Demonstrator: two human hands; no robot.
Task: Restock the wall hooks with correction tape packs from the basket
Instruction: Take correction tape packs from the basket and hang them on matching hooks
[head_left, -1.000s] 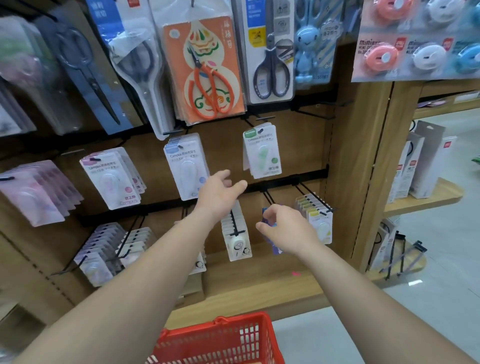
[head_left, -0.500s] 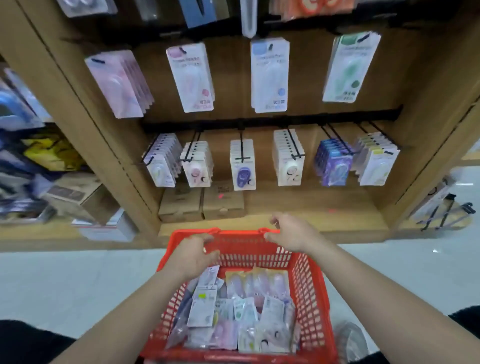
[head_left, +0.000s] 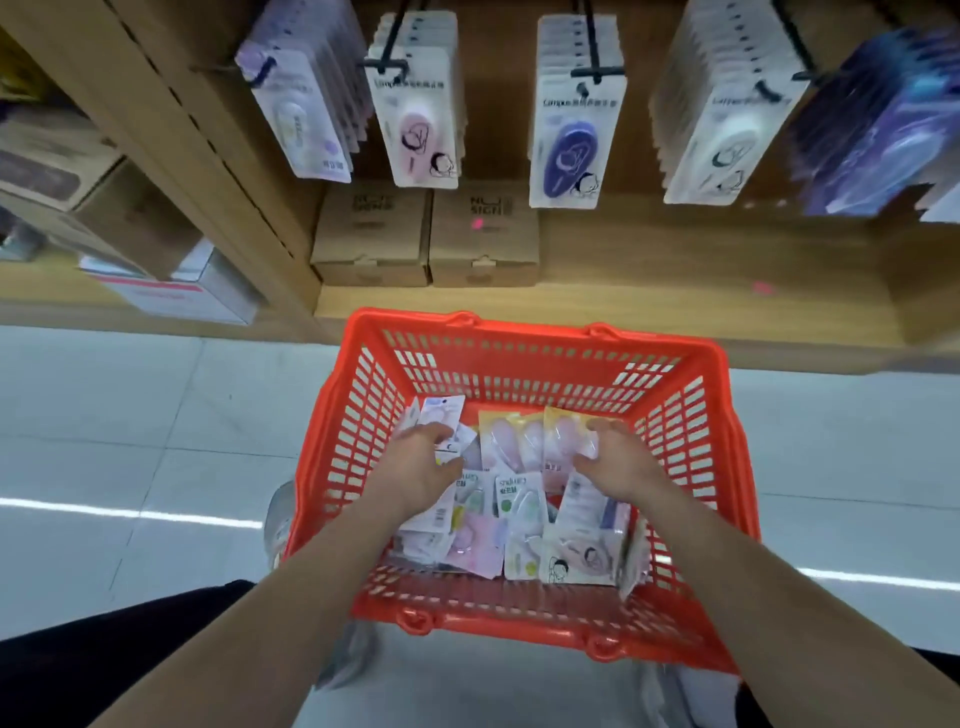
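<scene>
Over the basket (head_left: 519, 332), left hand (head_left: 421, 467) and right hand (head_left: 621, 462) rest spread-fingered on seemingly light, slick correction tape packs (head_left: 524, 501), probably best pinched by card edges.

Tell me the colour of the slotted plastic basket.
Red-orange plastic basket, clearest in head view.

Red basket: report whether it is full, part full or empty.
Part full: correction tape packs cover the floor of the basket; its upper walls show bare.
</scene>
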